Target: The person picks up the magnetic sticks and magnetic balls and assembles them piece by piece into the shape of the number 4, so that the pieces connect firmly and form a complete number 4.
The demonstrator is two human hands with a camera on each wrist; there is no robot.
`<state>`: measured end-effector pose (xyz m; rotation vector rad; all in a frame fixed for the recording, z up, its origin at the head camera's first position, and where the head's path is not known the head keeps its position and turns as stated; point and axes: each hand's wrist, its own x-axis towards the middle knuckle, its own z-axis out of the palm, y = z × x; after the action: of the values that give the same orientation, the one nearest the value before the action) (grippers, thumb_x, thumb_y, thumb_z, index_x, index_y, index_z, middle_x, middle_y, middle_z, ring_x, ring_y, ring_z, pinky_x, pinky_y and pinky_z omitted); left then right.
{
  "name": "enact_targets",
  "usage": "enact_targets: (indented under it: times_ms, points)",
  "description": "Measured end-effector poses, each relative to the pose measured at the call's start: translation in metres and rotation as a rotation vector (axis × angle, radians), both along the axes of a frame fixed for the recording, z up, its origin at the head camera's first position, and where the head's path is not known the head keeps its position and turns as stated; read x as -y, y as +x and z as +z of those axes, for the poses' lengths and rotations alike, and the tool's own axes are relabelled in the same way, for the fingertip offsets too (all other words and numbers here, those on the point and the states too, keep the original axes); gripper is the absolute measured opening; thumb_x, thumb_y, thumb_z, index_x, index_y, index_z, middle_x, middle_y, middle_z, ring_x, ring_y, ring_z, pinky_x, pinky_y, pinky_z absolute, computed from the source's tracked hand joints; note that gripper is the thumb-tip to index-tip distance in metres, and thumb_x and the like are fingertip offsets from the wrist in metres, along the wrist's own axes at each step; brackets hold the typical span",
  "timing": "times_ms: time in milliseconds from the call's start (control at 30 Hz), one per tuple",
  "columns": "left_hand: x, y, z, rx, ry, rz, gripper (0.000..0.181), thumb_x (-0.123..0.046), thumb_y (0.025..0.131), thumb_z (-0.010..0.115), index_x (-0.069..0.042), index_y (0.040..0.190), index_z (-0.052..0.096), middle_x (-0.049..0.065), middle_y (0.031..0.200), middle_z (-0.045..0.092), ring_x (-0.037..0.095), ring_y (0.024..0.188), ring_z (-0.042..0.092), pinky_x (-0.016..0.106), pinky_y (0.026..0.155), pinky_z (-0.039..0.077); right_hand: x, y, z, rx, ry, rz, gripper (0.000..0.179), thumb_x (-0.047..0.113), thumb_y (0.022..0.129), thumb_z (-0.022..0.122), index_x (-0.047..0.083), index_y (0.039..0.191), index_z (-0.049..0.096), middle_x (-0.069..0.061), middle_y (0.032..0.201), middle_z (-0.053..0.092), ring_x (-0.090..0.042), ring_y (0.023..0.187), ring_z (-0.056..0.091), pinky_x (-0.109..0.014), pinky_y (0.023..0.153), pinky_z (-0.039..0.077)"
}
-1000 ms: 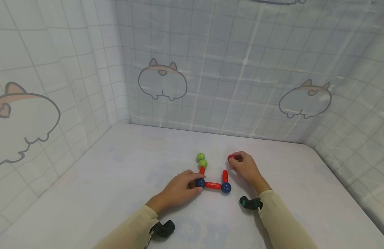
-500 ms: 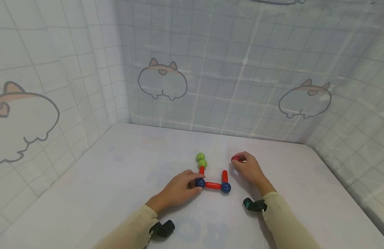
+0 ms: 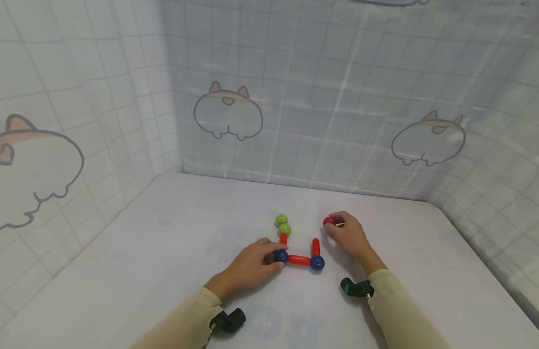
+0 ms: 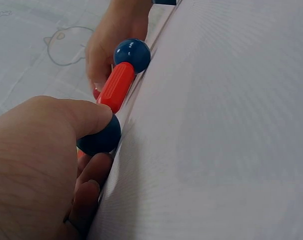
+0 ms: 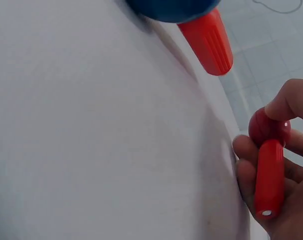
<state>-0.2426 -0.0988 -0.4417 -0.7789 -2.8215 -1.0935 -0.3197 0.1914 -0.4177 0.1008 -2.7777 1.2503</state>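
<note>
- The left hand pinches a blue ball between thumb and fingers, at the left corner of a ball-and-rod assembly on the white tabletop.
- From that ball a red crosswise rod runs to a second blue ball at the right corner.
- A red left rod leads away from the person to a near green ball, which touches a far green ball.
- A red right rod points away from the second blue ball, its far end free.
- The right hand pinches a red ball; a loose red rod meets it, lying along the fingers.
- This pair is near the right rod's free end, apart from it.
</note>
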Motion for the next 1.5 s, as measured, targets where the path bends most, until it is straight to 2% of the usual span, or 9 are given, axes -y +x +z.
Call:
enact_targets:
  times_ms: [333, 700, 1067, 1500]
  points:
    - [-0.0003, 0.0012, 0.0017, 0.008, 0.005, -0.001, 0.043, -0.033, 0.093, 0.072, -0.028, 0.135, 0.064, -0.011, 0.101, 0.055, 0.009, 0.088, 0.054, 0.025, 0.074, 0.050, 0.0026, 0.0006, -0.0004, -0.010, 0.006, -0.029, 0.042, 0.026, 0.096, 0.059, 0.004, 0.132, 0.053, -0.016, 0.124, 0.057, -0.031, 0.110, 0.054, -0.043, 0.090, 0.052]
    - [-0.0003, 0.0020, 0.0027, 0.002, 0.012, -0.005, 0.043, -0.033, 0.093, 0.071, -0.027, 0.135, 0.065, -0.011, 0.102, 0.055, 0.009, 0.087, 0.054, 0.025, 0.074, 0.050, 0.0002, 0.0040, 0.0007, 0.017, 0.055, -0.001, 0.045, 0.027, 0.096, 0.066, 0.005, 0.134, 0.056, -0.016, 0.124, 0.060, -0.032, 0.109, 0.057, -0.044, 0.090, 0.053]
    - [0.0003, 0.0025, 0.0038, 0.005, 0.003, -0.003, 0.043, -0.033, 0.093, 0.071, -0.027, 0.135, 0.065, -0.011, 0.101, 0.055, 0.010, 0.087, 0.054, 0.026, 0.073, 0.049, 0.0009, 0.0050, -0.0045, -0.014, 0.108, -0.001, 0.043, 0.028, 0.095, 0.066, 0.008, 0.132, 0.058, -0.015, 0.124, 0.061, -0.033, 0.114, 0.054, -0.047, 0.092, 0.053]
    - [0.0003, 0.0032, 0.0040, 0.012, 0.003, -0.001, 0.043, -0.033, 0.093, 0.071, -0.028, 0.136, 0.064, -0.011, 0.100, 0.055, 0.010, 0.088, 0.054, 0.026, 0.073, 0.049, -0.0004, 0.0057, -0.0068, -0.038, 0.085, 0.000, 0.041, 0.031, 0.096, 0.065, 0.008, 0.129, 0.060, -0.012, 0.120, 0.063, -0.029, 0.110, 0.057, -0.045, 0.092, 0.052]
